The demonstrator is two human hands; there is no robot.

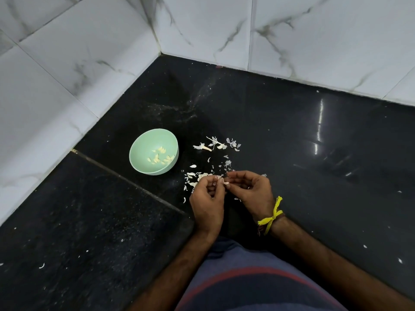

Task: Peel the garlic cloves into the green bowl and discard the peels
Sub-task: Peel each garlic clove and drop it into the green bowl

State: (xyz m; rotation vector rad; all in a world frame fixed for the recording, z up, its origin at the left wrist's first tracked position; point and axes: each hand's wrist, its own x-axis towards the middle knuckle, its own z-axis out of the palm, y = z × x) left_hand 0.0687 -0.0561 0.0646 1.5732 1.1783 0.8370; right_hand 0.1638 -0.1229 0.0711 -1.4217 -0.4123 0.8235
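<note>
A green bowl (143,144) stands on the black counter, left of my hands, with several peeled garlic cloves (160,157) inside. My left hand (207,199) and my right hand (251,191) meet over the counter, and their fingertips pinch one small pale garlic clove (225,182) between them. White peels (195,177) lie scattered under and beyond my hands. More peels and garlic pieces (216,144) lie farther back, right of the bowl.
The black stone counter (292,142) fills a corner between white marble-tiled walls (67,75). A seam crosses the counter at the left. Small peel flecks (399,260) dot its right side. A yellow thread (271,218) is tied at my right wrist.
</note>
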